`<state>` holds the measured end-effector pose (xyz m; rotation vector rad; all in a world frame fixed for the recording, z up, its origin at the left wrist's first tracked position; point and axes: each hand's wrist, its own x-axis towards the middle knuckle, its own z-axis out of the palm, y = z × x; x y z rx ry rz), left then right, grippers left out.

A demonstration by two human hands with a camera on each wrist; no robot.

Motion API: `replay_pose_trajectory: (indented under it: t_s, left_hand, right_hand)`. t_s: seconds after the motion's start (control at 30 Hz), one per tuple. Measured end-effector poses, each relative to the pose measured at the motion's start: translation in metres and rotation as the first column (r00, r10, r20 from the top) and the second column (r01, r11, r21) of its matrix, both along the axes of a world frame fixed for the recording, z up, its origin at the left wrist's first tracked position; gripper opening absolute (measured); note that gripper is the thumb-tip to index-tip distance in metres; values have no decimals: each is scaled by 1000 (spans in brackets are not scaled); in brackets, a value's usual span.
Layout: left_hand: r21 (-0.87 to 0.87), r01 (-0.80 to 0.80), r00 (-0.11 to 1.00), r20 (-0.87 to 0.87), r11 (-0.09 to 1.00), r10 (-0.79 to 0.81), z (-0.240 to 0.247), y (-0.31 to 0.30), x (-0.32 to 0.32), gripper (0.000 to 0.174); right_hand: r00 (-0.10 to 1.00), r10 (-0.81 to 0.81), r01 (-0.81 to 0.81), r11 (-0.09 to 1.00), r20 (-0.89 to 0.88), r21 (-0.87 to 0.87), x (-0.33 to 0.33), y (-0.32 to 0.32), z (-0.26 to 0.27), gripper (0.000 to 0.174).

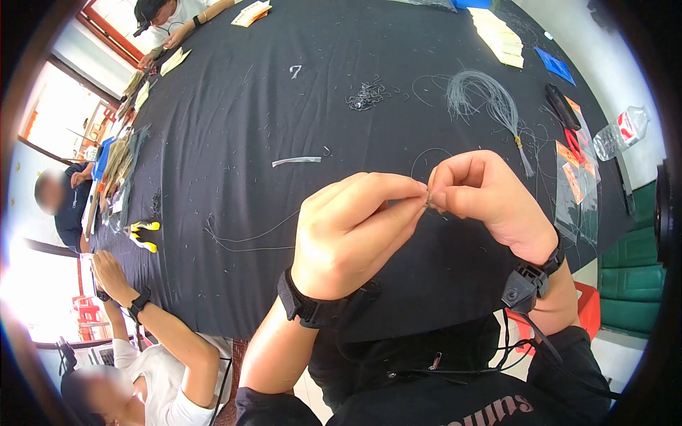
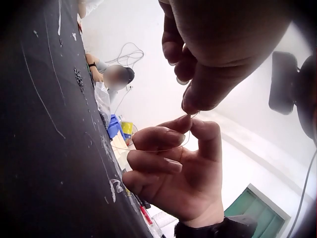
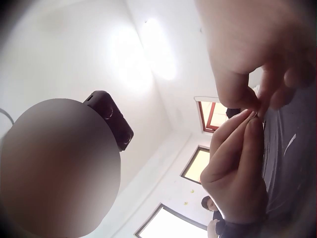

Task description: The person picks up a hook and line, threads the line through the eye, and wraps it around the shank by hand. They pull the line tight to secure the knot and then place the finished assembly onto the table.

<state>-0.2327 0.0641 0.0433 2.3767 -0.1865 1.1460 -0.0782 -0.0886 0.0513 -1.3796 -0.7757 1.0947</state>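
Above the near part of the black-covered table, my left hand [image 1: 348, 234] and right hand [image 1: 490, 195] meet fingertip to fingertip. Thumb and forefinger of each pinch thin fishing line [image 2: 188, 139], which bends in a loose curve past the right hand's fingers in the left wrist view. A small bit at the fingertips is mostly hidden, and I cannot tell what it is. From behind the left hand, a doubled strand [image 1: 256, 248] trails left over the cloth. In the right wrist view the left hand [image 3: 237, 168] lies below the right hand [image 3: 257, 54], fingertips together.
Beyond the hands are a pile of fish hooks [image 1: 366, 96], a tied bundle of clear line [image 1: 479, 99] and a short clear tube [image 1: 297, 162]. Yellow-handled pliers [image 1: 144, 234] lie left; red-handled scissors [image 1: 574, 145] and a bottle [image 1: 621, 135] right. Other people sit around the table.
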Motion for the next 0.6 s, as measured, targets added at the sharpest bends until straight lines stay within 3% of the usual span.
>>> replay_pose_trajectory:
  t_s: [0.6]
  left_hand:
    - [3, -2, 1000, 7, 1000, 2, -3, 4, 1, 19]
  right_hand:
    - [998, 5, -7, 1000, 55, 22, 3, -1, -2, 17]
